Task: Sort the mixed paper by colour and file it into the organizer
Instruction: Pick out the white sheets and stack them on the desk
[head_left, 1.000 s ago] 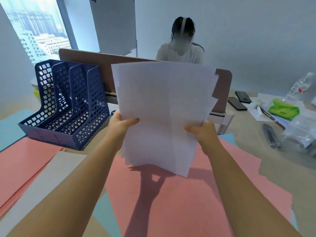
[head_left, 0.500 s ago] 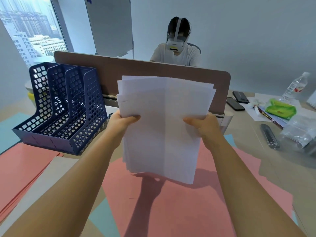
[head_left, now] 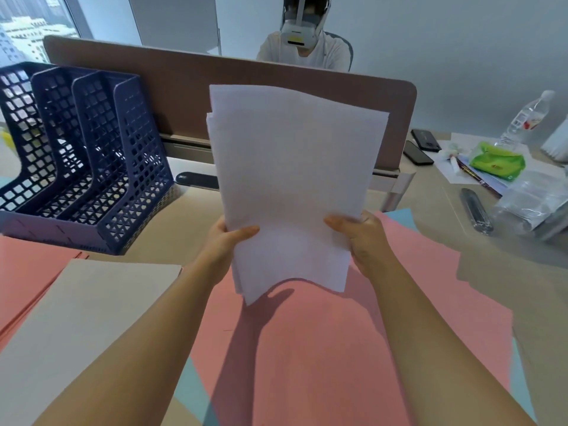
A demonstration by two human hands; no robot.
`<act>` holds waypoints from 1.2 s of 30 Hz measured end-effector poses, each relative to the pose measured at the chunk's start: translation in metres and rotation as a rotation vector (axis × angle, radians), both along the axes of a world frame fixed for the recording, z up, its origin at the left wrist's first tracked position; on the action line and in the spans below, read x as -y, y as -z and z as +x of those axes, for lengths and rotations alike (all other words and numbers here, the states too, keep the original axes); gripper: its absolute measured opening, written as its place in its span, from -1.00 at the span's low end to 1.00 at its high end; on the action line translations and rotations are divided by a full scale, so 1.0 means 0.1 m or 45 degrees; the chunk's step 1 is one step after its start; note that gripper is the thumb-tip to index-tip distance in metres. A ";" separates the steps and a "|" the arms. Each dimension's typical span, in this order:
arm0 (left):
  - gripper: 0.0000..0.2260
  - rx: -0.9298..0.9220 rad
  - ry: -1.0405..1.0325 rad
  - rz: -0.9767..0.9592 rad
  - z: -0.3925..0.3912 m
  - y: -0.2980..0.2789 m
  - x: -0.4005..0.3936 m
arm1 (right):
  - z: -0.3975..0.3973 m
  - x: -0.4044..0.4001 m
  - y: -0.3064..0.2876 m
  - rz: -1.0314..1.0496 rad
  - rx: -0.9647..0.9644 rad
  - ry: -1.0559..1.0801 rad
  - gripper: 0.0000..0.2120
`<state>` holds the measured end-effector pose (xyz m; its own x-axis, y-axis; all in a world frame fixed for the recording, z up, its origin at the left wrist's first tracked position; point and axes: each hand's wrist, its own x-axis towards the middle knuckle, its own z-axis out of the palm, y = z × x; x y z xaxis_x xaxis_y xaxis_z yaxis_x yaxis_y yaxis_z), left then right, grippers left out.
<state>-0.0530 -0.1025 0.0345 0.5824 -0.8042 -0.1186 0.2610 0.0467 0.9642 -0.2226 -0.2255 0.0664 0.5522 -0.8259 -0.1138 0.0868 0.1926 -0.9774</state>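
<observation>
Water bottle [head_left: 526, 118], two phones [head_left: 421, 147] (dark), green packet [head_left: 495, 161].

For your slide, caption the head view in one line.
Both hands, left and right, hold white paper upright beside the blue organizer.

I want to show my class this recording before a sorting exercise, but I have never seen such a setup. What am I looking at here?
No machine: a person wears a camera on the head, looking down at the arms. The left hand and right hand grip a stack of white paper upright above the desk. Pink sheets, a cream sheet and bits of blue paper lie below. The blue organizer, its slots showing no paper, stands at the left. Phones, a bottle and bags lie right.
</observation>
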 end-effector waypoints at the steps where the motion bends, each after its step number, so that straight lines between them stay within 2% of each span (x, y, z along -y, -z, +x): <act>1: -0.74 0.034 -0.024 0.004 0.00 -0.05 0.00 | -0.01 0.01 -0.05 -0.023 -0.004 0.004 -0.81; 7: -0.74 0.236 -0.103 -0.056 0.12 -0.51 0.00 | -0.07 0.06 -0.36 -0.170 0.022 0.052 -0.74; 14: -0.79 0.214 -0.136 -0.156 0.06 -0.83 0.07 | 0.04 0.05 -0.59 -0.212 0.001 0.038 -0.84; 20: -0.96 0.251 -0.273 -0.171 0.09 -1.00 0.04 | 0.01 0.05 -0.66 -0.380 -0.005 0.052 -0.71; 24: -0.79 0.206 -0.430 -0.059 0.15 -1.12 0.10 | 0.03 0.04 -0.65 -0.446 -0.015 0.072 -0.72; 27: -0.82 0.253 -0.494 0.022 0.16 -1.16 0.16 | 0.03 0.05 -0.63 -0.457 -0.033 0.071 -0.73; 31: -0.84 0.313 -0.534 -0.012 0.16 -1.12 0.17 | 0.01 0.07 -0.60 -0.397 -0.052 0.034 -0.77; 36: -0.87 0.317 -0.381 -0.153 0.19 -1.03 0.12 | -0.02 0.06 -0.47 -0.243 -0.098 -0.055 -0.77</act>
